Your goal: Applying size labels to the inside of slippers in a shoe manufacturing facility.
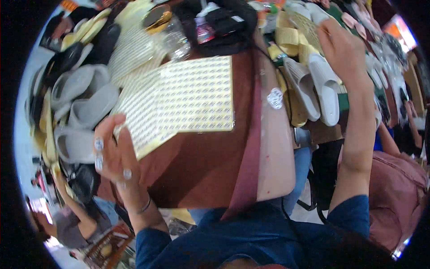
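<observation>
Sticker sheets (188, 96) — pale yellow, printed with rows of small labels — lie fanned on the brown table (201, 166), roughly centre, leaning a bit to the left. Left hand (114, 154) is at the near left corner of the lowest sheet, thumb and fingers pinching its edge; painted nails show. A thin bracelet (145, 207) sits on that wrist. Right hand (342, 49) is far right, reaching up over a pile of sandals, fingers curled against a pale slide sandal (324, 87); whether it actually clamps the sandal or only rests on it, cannot tell — palm side is hidden.

Left of the sheets: a heap of grey slide sandals (83, 103), with black ones (67, 58) and yellowish ones farther back. More sticker sheets (132, 49) lie at the far left behind the main stack. A clear plastic bag (177, 40) sits just beyond the sheets, dark items past it. Table's right edge has a pinkish strip (273, 148) with a round white sticker (275, 98) on it. Yellow woven sandals (295, 36) lie just left of the right hand.

Person wears dark blue sleeves (251, 244). Another person in a pink top (396, 193) is near right, well apart from the table's sheets. A third figure is at the near left, low down.
</observation>
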`<state>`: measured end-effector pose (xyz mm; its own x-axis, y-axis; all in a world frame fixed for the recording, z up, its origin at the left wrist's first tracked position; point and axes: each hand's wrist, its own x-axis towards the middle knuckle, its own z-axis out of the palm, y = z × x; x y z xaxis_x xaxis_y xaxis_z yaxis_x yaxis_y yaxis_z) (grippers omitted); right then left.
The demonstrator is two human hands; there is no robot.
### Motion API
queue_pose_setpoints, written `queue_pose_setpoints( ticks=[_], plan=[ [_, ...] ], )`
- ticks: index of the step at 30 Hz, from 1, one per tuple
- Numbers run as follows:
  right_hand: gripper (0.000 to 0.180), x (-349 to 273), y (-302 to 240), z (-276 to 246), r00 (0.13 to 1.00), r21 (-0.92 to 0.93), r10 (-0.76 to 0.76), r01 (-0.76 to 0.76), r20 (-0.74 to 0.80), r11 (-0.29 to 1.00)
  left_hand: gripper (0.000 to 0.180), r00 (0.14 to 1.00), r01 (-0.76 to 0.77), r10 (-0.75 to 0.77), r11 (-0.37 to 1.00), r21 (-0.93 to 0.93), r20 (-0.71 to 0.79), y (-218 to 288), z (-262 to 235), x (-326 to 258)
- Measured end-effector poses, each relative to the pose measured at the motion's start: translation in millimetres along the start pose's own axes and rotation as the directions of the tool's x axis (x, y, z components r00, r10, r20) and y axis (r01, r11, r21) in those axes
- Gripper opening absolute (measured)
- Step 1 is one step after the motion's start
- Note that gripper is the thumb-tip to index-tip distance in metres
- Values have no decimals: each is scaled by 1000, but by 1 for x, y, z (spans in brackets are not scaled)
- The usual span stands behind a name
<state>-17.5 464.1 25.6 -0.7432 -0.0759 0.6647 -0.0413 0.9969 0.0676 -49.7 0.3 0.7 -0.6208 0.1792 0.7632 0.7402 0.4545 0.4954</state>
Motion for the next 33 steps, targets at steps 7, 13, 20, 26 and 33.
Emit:
queue_pose_setpoints(
  ticks=[7,13,20,26,33],
  plan=[
    [24,-32,-193,-112,927,524,-367,351,-78,776,53,917,397,-326,704,-589,228,25,-32,1],
    [24,-72,-277,-147,931,908,-327,271,-162,319,102,789,604,-337,273,-749,513,36,-50,-57],
    [31,-97,-315,-147,994,978,30,-96,103,-183,92,696,669,-173,-194,-717,697,38,-72,-103],
    [30,-65,-261,-78,923,667,-350,362,-159,651,71,708,695,-565,451,-560,424,0,-111,-86],
    [34,-28,-238,-12,873,349,-396,291,284,891,68,771,562,-515,827,-20,375,-31,-119,-58]
  ],
)
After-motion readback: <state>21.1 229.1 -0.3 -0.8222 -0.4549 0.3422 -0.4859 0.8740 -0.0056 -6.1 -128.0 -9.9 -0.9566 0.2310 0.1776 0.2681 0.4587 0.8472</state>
